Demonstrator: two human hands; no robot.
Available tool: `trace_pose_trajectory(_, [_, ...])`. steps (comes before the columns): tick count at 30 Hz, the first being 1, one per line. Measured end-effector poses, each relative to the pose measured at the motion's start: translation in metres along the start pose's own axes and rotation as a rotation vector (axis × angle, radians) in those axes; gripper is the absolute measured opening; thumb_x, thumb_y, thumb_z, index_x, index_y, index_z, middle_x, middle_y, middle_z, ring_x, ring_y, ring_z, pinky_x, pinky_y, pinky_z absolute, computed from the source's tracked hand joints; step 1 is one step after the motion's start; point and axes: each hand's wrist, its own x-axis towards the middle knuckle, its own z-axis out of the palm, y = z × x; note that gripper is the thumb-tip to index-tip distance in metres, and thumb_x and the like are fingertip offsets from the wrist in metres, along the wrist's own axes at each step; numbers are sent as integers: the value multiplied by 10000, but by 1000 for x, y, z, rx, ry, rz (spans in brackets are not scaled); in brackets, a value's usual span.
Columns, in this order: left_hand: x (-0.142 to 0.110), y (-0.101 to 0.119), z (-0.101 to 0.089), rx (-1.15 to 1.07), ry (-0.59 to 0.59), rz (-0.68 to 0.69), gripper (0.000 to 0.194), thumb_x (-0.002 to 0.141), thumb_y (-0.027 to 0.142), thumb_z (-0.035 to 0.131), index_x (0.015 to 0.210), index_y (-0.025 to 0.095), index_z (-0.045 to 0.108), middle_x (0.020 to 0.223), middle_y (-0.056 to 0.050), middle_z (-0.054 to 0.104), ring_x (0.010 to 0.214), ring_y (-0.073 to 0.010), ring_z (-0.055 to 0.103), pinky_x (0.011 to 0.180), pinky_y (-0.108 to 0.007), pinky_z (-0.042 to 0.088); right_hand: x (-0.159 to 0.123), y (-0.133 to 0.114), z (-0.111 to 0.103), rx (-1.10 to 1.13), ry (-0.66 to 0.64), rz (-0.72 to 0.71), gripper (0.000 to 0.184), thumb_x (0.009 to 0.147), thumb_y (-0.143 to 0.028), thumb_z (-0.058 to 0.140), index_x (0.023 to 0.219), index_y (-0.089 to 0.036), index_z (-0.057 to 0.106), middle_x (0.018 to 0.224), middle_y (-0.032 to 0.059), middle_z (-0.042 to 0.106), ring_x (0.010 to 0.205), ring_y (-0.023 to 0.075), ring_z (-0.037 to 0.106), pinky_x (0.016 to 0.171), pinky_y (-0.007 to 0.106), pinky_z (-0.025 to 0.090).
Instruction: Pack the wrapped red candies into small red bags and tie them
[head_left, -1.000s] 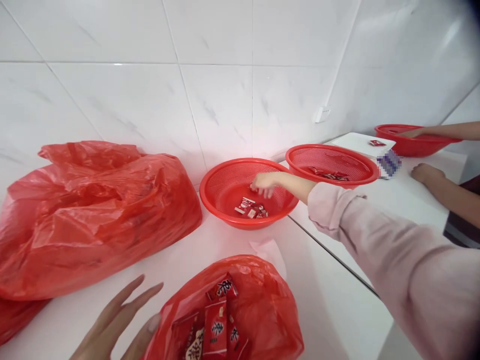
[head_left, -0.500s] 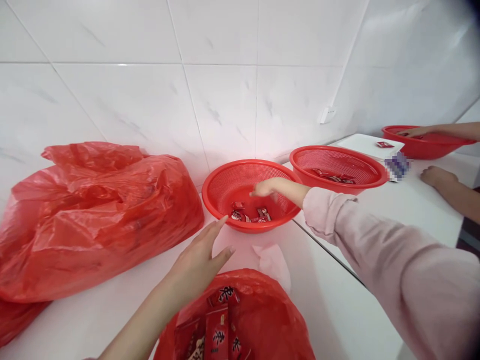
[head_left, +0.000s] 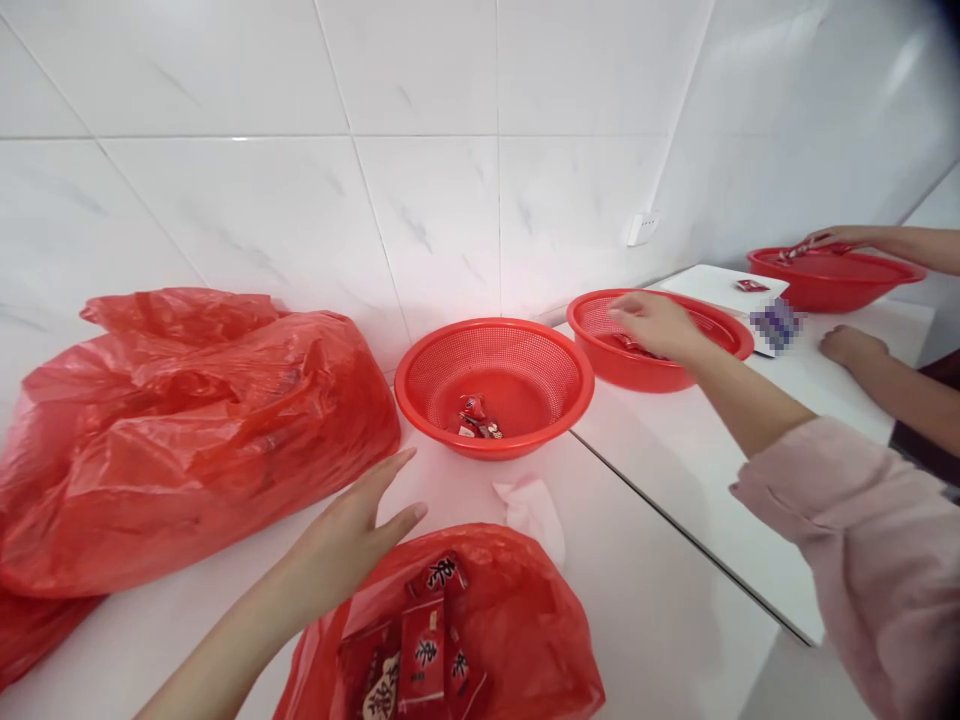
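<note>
My left hand [head_left: 337, 535] hovers open beside a red plastic bag [head_left: 540, 620], its thumb and fingers apart and holding nothing. Several red packets [head_left: 424, 650] with dark and pale lettering lie inside that bag. My right hand [head_left: 660, 325] is over the second red basket [head_left: 637, 375], fingers curled downward above small red packets [head_left: 634, 345]. Whether it still holds a packet is hidden by the fingers. In front of me, the nearer red mesh basket [head_left: 495, 447] has a few small red-and-white packets [head_left: 476, 415] at its bottom left.
A large full red bag [head_left: 202, 440] fills the left side by the tiled wall. Crumpled pale tissue [head_left: 532, 510] lies before the nearer basket. At right are a white tray-like surface [head_left: 709, 280], another red basket [head_left: 832, 292] and another person's hands [head_left: 855, 350]. A seam [head_left: 675, 525] divides the tables.
My right hand has moved right from the nearer basket to the second one. Fewer packets show in the nearer basket. The other person's far hand has risen with packets in it.
</note>
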Motion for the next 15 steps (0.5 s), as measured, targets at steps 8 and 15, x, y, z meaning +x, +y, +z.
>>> trace_pose_trajectory(8, [-14, -19, -9, -35, 18, -59, 697, 825, 687, 487, 1421, 328, 441, 1486, -47, 493, 1293, -319, 527, 1017, -469, 491, -17, 127, -59, 329, 436, 594, 616, 857, -411, 660, 1371, -259, 356, 1532, 191, 265, 1390, 394, 348, 952, 525, 532])
trace_pose_trajectory(15, [-22, 2, -6, -21, 25, -54, 658, 827, 666, 509, 1400, 343, 475, 1457, -48, 529, 1279, -320, 544, 989, -459, 515, 8, 133, -22, 789, 113, 741, 380, 951, -341, 558, 1265, -131, 519, 1169, 138, 612, 961, 221, 661, 739, 371, 587])
